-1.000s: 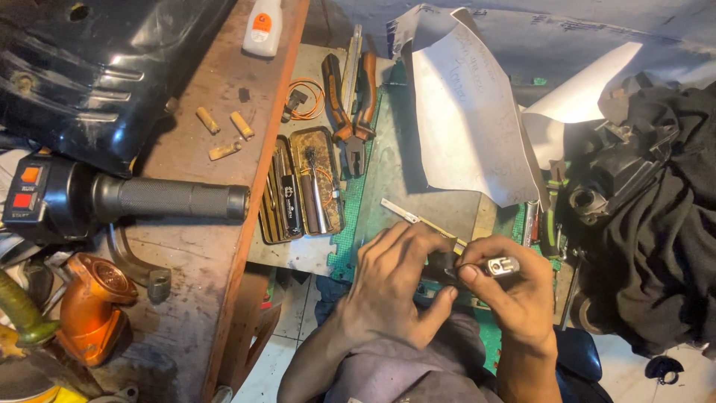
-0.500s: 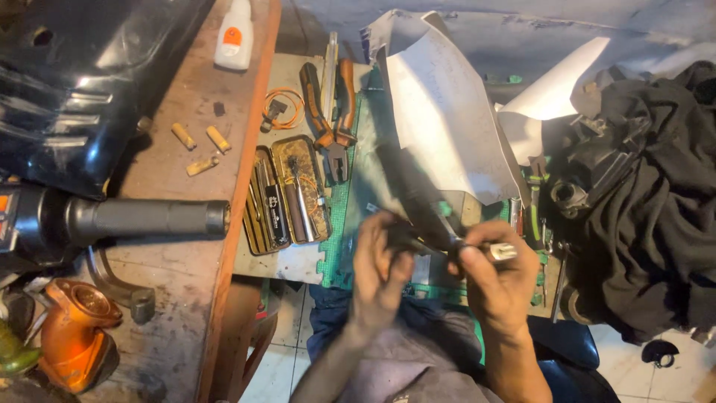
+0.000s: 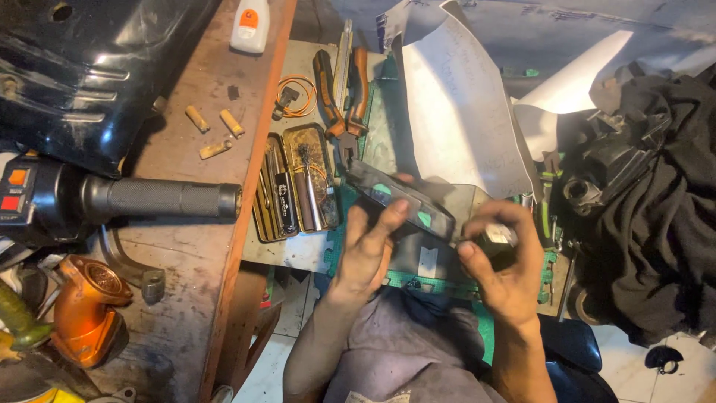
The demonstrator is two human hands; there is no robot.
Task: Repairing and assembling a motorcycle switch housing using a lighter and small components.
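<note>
A black handlebar grip (image 3: 160,198) lay across the wooden bench (image 3: 216,89), with three brass bits (image 3: 215,131) and a white glue bottle (image 3: 250,25) further up. Orange pliers (image 3: 341,93) sat by an open tin (image 3: 296,186). Orange pipe (image 3: 82,310) bottom left, black cloth (image 3: 656,224) off right.

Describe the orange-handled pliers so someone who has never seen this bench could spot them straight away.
Start at the brown wooden bench on the left and go to its right edge, where an open tin of small tools lies. Just above and right of the tin lie the pliers, jaws pointing toward the person. Their black-and-orange grips set them apart from the loop of orange wire beside them.
</note>
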